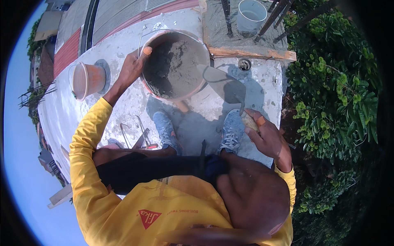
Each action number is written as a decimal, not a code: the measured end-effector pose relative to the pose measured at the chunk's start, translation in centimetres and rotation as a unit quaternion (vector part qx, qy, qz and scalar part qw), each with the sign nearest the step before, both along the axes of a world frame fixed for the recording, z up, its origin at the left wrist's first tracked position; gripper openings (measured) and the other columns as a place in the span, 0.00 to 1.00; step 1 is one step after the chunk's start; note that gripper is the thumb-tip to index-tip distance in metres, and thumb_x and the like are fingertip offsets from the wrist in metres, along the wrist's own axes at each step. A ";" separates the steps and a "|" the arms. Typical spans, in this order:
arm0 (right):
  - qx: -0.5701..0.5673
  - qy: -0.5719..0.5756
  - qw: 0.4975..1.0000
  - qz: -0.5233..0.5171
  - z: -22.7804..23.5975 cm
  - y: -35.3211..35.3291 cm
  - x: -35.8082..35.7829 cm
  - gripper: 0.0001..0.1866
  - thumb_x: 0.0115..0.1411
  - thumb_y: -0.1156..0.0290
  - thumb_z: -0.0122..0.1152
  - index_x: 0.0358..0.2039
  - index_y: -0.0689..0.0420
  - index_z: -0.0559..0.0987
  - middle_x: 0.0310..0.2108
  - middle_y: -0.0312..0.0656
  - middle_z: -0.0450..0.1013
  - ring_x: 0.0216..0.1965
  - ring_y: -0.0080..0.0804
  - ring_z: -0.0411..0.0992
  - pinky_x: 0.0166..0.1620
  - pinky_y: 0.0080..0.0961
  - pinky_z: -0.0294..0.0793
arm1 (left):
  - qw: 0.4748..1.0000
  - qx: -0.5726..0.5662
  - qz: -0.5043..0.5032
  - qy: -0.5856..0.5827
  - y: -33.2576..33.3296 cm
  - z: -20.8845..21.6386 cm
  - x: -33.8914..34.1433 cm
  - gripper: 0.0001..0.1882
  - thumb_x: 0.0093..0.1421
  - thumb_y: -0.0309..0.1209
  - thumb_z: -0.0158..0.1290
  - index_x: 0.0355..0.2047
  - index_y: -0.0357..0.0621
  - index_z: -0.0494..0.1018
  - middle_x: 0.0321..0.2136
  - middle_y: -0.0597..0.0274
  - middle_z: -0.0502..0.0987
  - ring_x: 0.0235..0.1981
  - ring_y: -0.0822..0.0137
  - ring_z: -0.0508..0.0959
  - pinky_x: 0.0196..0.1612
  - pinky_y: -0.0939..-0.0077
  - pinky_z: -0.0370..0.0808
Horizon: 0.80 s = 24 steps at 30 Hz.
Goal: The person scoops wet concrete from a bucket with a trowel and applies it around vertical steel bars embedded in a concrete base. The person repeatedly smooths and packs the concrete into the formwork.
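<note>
My left hand grips the near-left rim of a large orange bucket that is tilted toward me, with grey wet mortar inside. My right hand is closed on the wooden handle of a trowel. The trowel's flat grey blade points at the bucket's right rim. Below the bucket, my two feet in blue shoes stand on the concrete slab.
A small orange bucket stands on the slab to the left. A white bucket and dark steel bars sit on a cement block edged by a wooden board. Green bushes lie past the slab's right edge. A wire frame lies by my left foot.
</note>
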State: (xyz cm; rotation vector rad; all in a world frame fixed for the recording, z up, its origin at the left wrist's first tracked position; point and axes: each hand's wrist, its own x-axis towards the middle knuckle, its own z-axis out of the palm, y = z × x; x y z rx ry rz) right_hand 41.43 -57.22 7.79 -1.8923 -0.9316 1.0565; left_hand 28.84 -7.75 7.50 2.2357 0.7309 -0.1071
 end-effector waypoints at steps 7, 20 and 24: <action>-0.086 -0.261 0.944 0.184 -0.1 14.6 -1.1 0.24 0.64 0.79 0.51 0.59 0.75 0.72 0.40 0.62 0.77 0.35 0.56 0.82 0.37 0.45 0.82 | 0.996 0.082 -0.040 -0.017 -4.6 0.7 1.0 0.36 0.73 0.61 0.49 0.54 0.35 0.78 0.30 0.38 0.81 0.31 0.46 0.83 0.38 0.55 0.78; -0.023 -0.152 0.964 0.217 3.4 16.2 -2.8 0.20 0.66 0.70 0.58 0.55 0.69 0.74 0.41 0.64 0.77 0.39 0.64 0.79 0.43 0.53 0.79 | 0.988 0.094 -0.047 -0.109 -2.9 -0.5 -1.3 0.25 0.77 0.49 0.49 0.58 0.40 0.77 0.33 0.40 0.83 0.33 0.46 0.85 0.38 0.57 0.79; -0.060 -0.192 0.968 0.148 2.7 18.3 -3.3 0.20 0.67 0.70 0.57 0.54 0.69 0.73 0.40 0.63 0.76 0.40 0.64 0.79 0.44 0.52 0.79 | 0.992 0.092 -0.048 -0.072 -2.1 -0.7 -2.1 0.28 0.76 0.52 0.49 0.58 0.38 0.77 0.31 0.42 0.83 0.31 0.55 0.85 0.37 0.61 0.79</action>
